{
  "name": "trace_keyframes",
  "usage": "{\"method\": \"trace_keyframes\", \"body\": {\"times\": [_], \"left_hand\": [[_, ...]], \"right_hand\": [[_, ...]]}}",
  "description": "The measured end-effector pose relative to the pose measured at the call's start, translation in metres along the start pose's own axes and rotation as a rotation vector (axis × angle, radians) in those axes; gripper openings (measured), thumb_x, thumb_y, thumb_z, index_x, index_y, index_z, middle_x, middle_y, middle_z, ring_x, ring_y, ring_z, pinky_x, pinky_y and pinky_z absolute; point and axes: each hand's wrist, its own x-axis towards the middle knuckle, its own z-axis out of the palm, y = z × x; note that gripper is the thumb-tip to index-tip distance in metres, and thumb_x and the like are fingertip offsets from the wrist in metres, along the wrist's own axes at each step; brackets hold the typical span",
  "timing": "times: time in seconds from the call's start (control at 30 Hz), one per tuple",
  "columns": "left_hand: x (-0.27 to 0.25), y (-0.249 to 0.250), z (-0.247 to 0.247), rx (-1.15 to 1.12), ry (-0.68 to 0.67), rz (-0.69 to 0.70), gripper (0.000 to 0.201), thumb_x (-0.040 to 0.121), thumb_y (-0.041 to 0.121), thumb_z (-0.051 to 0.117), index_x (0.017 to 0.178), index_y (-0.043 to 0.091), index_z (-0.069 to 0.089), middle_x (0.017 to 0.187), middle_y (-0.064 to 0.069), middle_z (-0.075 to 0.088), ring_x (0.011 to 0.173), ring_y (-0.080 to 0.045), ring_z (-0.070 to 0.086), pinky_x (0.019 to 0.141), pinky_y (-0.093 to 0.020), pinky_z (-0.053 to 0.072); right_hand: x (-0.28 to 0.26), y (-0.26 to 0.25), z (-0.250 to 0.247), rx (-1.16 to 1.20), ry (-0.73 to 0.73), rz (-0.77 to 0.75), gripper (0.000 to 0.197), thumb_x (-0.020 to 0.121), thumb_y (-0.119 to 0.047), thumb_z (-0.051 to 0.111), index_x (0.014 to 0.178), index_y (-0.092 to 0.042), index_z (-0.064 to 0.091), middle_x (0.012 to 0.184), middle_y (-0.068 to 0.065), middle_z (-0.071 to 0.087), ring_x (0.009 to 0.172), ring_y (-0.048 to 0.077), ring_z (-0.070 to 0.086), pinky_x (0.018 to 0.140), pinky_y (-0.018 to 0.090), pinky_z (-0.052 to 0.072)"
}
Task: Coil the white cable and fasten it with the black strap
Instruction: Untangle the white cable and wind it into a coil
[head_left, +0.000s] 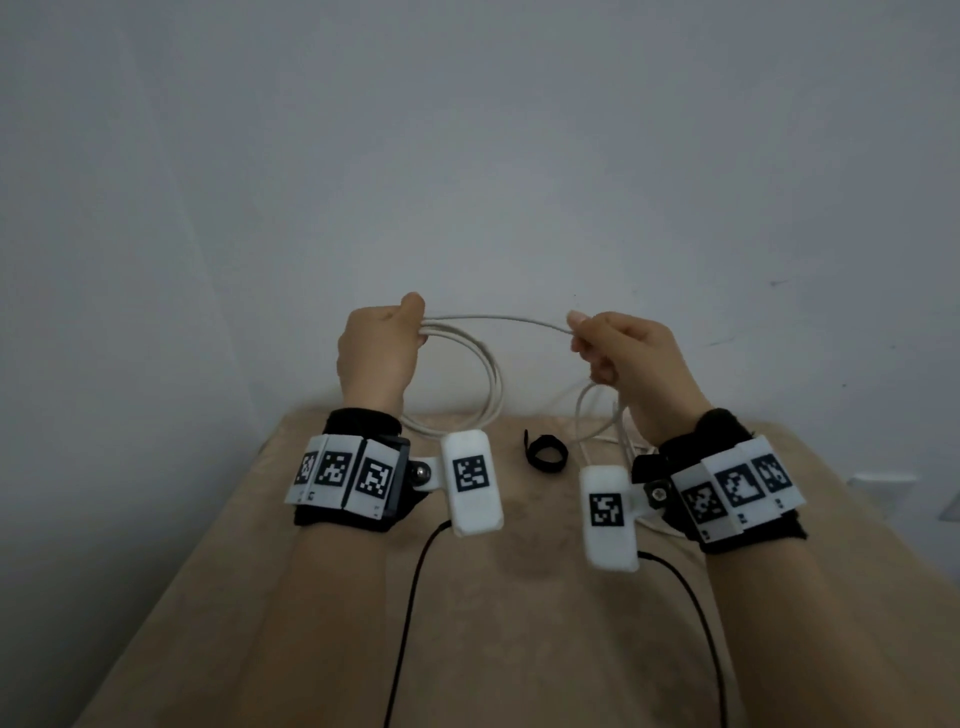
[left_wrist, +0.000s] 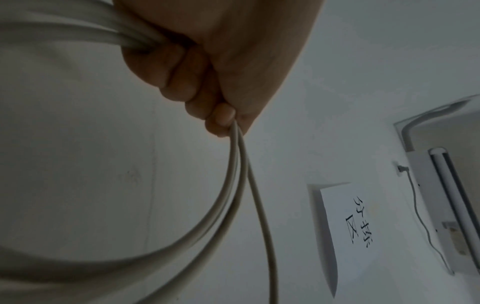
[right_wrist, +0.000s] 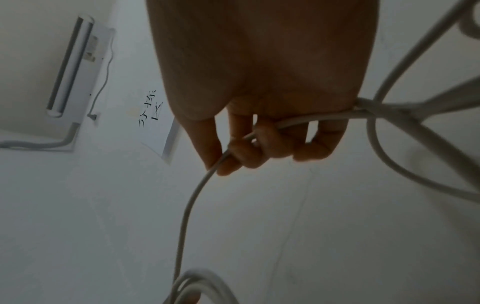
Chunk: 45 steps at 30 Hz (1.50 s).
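I find coiling in hand: my left hand (head_left: 375, 349) grips gathered loops of the white cable (head_left: 488, 382), my right hand (head_left: 621, 353) pinches the free run, which next needs looping in, while the black strap (head_left: 545, 451) waits mid-table (head_left: 498, 597) toward the far edge.

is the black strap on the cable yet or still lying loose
Loose. The black strap lies on the tan surface between the wrists, apart from the white cable, which both hands hold above it.

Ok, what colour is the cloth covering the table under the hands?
Tan, a plain sandy beige; the cloth shows best in the head view.
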Motion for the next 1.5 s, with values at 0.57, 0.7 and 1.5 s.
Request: {"method": "trace_keyframes", "body": {"times": [0.57, 0.7, 1.5], "left_hand": [[-0.002, 0.000, 0.006, -0.312, -0.028, -0.233, 0.037, 0.089, 0.019, 0.048, 0.053, 0.014, 0.042, 0.032, 0.012, 0.038, 0.026, -0.005, 0.022, 0.033, -0.014, 0.016], [-0.004, 0.000, 0.006, -0.357, -0.020, -0.248, 0.037, 0.091, 0.020, 0.048, 0.055, 0.014, 0.042, 0.031, 0.012, 0.037, 0.026, -0.005, 0.021, 0.033, -0.014, 0.016], [-0.008, -0.001, 0.023, -0.678, -0.420, -0.486, 0.042, 0.091, 0.015, 0.034, 0.050, 0.019, 0.027, 0.037, 0.007, 0.019, 0.028, -0.006, 0.013, 0.032, -0.016, 0.013]], "right_hand": [[-0.009, 0.008, 0.030, 0.033, -0.448, 0.181, 0.036, 0.102, -0.025, 0.037, 0.115, -0.007, 0.065, 0.106, 0.012, 0.072, 0.101, 0.029, 0.068, 0.094, 0.040, 0.051], [-0.010, 0.010, 0.033, 0.121, -0.463, 0.156, 0.038, 0.102, -0.023, 0.035, 0.108, -0.004, 0.067, 0.095, 0.012, 0.073, 0.102, 0.033, 0.065, 0.101, 0.046, 0.046], [-0.002, 0.013, 0.031, 0.603, -0.372, 0.203, 0.025, 0.099, -0.024, 0.042, 0.083, -0.009, 0.055, 0.057, -0.007, 0.037, 0.047, 0.005, 0.034, 0.053, 0.020, 0.041]]}}
